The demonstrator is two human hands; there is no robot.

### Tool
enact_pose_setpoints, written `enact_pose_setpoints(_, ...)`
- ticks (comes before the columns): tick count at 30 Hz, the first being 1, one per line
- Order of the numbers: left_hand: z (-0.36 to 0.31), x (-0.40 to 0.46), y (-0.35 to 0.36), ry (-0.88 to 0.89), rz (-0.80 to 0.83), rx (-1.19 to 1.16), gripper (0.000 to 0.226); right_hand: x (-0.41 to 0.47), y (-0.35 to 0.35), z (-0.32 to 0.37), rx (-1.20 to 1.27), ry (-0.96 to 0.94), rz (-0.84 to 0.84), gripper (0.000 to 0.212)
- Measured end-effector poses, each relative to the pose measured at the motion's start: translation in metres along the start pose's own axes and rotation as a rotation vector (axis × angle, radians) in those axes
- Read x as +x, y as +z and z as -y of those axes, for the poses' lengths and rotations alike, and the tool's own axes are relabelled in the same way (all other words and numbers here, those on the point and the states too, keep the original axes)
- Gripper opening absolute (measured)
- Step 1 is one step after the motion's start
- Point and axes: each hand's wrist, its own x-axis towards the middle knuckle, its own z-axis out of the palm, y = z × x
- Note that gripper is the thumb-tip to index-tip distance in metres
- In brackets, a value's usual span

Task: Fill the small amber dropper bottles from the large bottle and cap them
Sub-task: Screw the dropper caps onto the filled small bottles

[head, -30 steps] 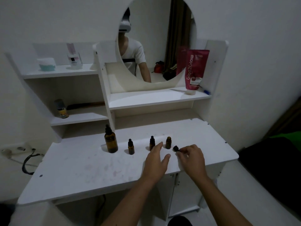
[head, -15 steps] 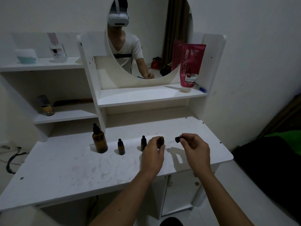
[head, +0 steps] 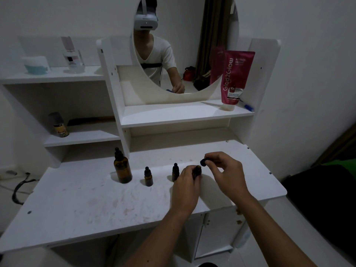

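On the white desk (head: 81, 207) stands the large amber bottle (head: 122, 168) with its black dropper top, at the left of the row. Two small capped amber bottles follow to its right: one (head: 148, 176) stands free, the other (head: 175, 171) stands just left of my left hand. My left hand (head: 186, 185) grips a third small amber bottle (head: 198, 170) that has no cap; only its neck and shoulder show. My right hand (head: 224, 171) pinches the black dropper cap (head: 203, 162) just above and right of that open neck.
A shelf unit with a round mirror (head: 185, 45) rises behind the desk. A red tube (head: 236, 78) and a blue pen (head: 248, 107) are on the middle shelf, a small can (head: 58, 125) on the left shelf, jars on the top shelf. A cable (head: 19, 189) hangs at the left.
My left hand reached forward from flat on the desk and closed on the uncapped small bottle. My right hand lifted the black cap off the desk toward the bottle's neck.
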Motion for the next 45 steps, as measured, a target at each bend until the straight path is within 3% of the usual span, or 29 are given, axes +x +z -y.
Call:
enact_pose_setpoints(7, -0.004, -0.001, -0.004, -0.001, -0.003, 0.002, 0.026, 0.007, 0.012, -0.007, -0.113, -0.08, 0.156, 0.024)
enact_pose_setpoints(12, -0.003, 0.001, -0.003, 0.001, 0.002, 0.01, 0.026, 0.009, 0.017, -0.011, -0.117, -0.072, 0.119, 0.024)
enact_pose_setpoints(18, -0.003, 0.0, -0.004, -0.009, 0.022, 0.013, 0.026, 0.018, 0.014, -0.005, -0.157, -0.029, 0.165, 0.008)
enact_pose_setpoints(22, -0.001, 0.0, -0.002, -0.017, 0.035, 0.011, 0.028, 0.017, 0.012, -0.004, -0.208, 0.027, 0.167, 0.023)
enact_pose_setpoints(26, 0.0, 0.0, 0.0, -0.002, 0.031, 0.021, 0.03, 0.012, 0.012, -0.004, -0.095, -0.003, 0.189, 0.017)
enact_pose_setpoints(30, 0.002, 0.002, 0.0, -0.007, 0.017, 0.032, 0.025, 0.014, 0.015, -0.004, -0.141, -0.001, 0.178, 0.013)
enact_pose_setpoints(34, 0.004, 0.002, 0.002, -0.011, 0.017, 0.03, 0.029, 0.013, 0.014, -0.006, -0.164, 0.009, 0.102, 0.017)
enact_pose_setpoints(38, 0.003, 0.003, 0.002, -0.008, -0.002, 0.024, 0.027, 0.008, 0.017, -0.009, -0.071, -0.03, 0.17, 0.024)
enact_pose_setpoints(42, 0.005, 0.002, 0.002, 0.007, 0.002, 0.029, 0.026, 0.009, 0.017, -0.008, -0.078, 0.046, 0.104, 0.02)
enact_pose_setpoints(45, 0.005, 0.002, 0.003, 0.004, 0.0, 0.014, 0.029, 0.01, 0.016, -0.01, -0.061, 0.018, 0.144, 0.026)
